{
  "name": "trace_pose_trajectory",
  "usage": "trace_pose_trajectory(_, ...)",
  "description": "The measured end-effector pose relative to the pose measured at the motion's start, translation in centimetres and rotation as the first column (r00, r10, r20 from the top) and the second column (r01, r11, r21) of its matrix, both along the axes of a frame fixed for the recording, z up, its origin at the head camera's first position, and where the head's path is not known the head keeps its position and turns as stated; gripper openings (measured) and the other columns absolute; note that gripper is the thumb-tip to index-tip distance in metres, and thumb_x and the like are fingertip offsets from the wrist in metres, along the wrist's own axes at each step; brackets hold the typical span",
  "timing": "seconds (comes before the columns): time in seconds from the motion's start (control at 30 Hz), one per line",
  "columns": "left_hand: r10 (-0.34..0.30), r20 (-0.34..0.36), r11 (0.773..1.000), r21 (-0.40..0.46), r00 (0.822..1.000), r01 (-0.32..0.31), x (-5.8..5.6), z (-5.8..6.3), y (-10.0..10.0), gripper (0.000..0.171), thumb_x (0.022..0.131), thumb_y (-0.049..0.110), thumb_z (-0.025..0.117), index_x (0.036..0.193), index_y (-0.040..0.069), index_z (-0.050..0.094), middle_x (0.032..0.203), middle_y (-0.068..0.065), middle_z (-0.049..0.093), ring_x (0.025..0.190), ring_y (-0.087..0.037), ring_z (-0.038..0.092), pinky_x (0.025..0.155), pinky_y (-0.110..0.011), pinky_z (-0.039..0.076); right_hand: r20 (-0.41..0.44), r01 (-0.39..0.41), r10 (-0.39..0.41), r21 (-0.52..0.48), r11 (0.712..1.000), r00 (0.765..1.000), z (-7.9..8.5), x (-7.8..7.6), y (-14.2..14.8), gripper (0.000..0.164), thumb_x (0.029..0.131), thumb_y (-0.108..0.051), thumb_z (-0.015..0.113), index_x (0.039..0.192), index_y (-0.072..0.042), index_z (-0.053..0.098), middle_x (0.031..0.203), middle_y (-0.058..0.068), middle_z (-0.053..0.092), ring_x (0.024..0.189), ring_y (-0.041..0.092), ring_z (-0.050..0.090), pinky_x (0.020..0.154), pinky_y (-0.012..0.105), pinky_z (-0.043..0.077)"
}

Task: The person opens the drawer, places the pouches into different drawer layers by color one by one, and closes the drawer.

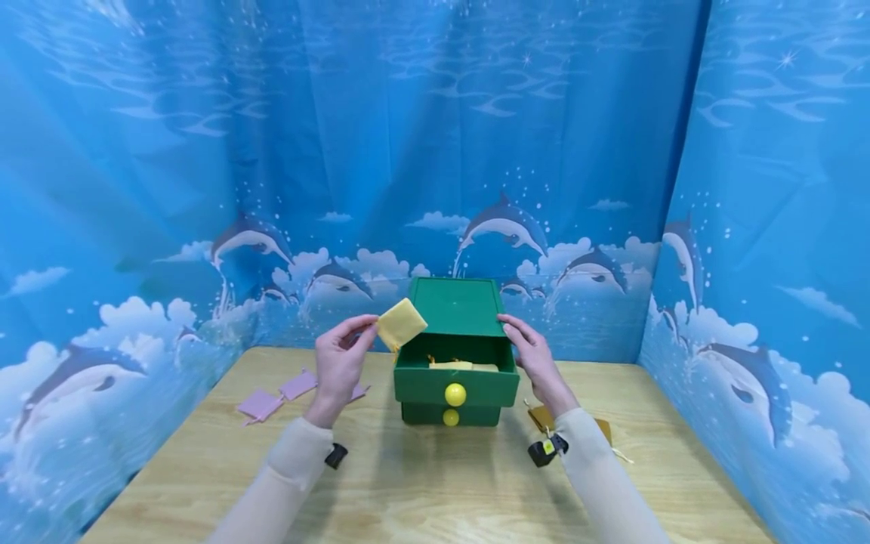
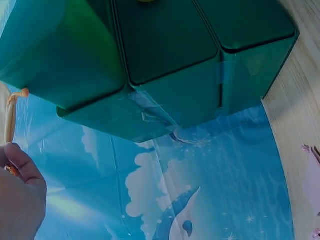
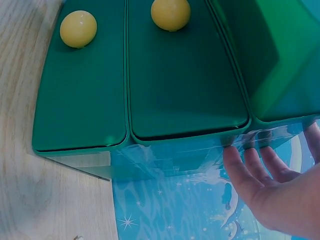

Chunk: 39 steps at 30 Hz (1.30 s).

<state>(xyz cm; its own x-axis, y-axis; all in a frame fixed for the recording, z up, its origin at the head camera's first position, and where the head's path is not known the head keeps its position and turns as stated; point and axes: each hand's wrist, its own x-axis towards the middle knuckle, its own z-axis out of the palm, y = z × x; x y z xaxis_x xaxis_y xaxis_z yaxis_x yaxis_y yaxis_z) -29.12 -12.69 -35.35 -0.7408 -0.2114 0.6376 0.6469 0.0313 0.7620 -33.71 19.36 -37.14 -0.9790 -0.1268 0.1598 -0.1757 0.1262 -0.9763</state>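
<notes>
In the head view, my left hand (image 1: pixel 340 364) pinches a small yellow drawstring pouch (image 1: pixel 402 325) by one corner, just above the left edge of a pulled-out drawer. The left wrist view shows this pouch (image 2: pixel 10 117) nearly edge-on above the thumb. The drawer (image 1: pixel 421 387) belongs to a green drawer box (image 1: pixel 457 304) and has a round yellow knob (image 1: pixel 455 394). Inside lie more yellow pouches (image 1: pixel 450 366), partly hidden by the drawer front. My right hand (image 1: pixel 540 363) rests on the box's right side, and its straight fingers (image 3: pixel 239 167) touch that wall.
Several lilac pouches (image 1: pixel 260 405) lie on the wooden table (image 1: pixel 435 483) to the left. Brown pouches (image 1: pixel 541 417) lie on the right, partly behind my right forearm. A dolphin-print curtain (image 1: pixel 381 151) surrounds the table's back and sides. Lower drawers (image 3: pixel 185 80) are closed.
</notes>
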Motion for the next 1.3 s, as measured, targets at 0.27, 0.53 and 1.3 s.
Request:
trace_pose_trajectory(0.27, -0.017, -0.013, 0.999, -0.045, 1.0, 0.016, 0.9, 1.1, 0.9, 0.019, 0.092, 0.002, 0.066, 0.109, -0.005, 0.07, 0.103, -0.023, 0.068, 0.075, -0.004, 0.065, 0.065, -0.018, 0.054, -0.02, -0.002, 0.002, -0.01, 1.0, 1.0, -0.1, 0.0, 0.0, 0.056, 0.098, -0.054, 0.049, 0.145, -0.024, 0.047, 0.158, 0.001, 0.033, 0.144, 0.031, 0.031, 0.111, 0.066, 0.028)
trace_pose_trajectory(0.53, -0.061, -0.046, 0.996, -0.067, 0.997, 0.058, -0.1, 0.9, 1.4, 0.018, 0.091, 0.004, 0.068, 0.107, -0.002, 0.072, 0.103, -0.021, 0.07, 0.077, -0.007, 0.066, 0.066, -0.02, 0.054, -0.025, 0.004, -0.004, -0.007, 1.0, 1.0, 0.1, -0.1, 0.0, 0.056, 0.098, -0.054, 0.049, 0.145, -0.024, 0.048, 0.158, 0.001, 0.033, 0.144, 0.031, 0.031, 0.111, 0.066, 0.027)
trace_pose_trajectory(1.3, -0.183, 0.127, 0.788, -0.575, 0.975, 0.222, -0.1, 0.8, 1.5, 0.016, 0.095, 0.007, 0.063, 0.104, 0.01, 0.076, 0.105, -0.002, 0.073, 0.085, -0.021, 0.064, 0.068, -0.027, 0.053, -0.015, 0.016, -0.017, -0.007, 1.0, 1.0, -0.2, 0.0, -0.2, 0.055, 0.099, -0.053, 0.049, 0.145, -0.024, 0.048, 0.158, 0.001, 0.034, 0.144, 0.031, 0.032, 0.111, 0.067, 0.027)
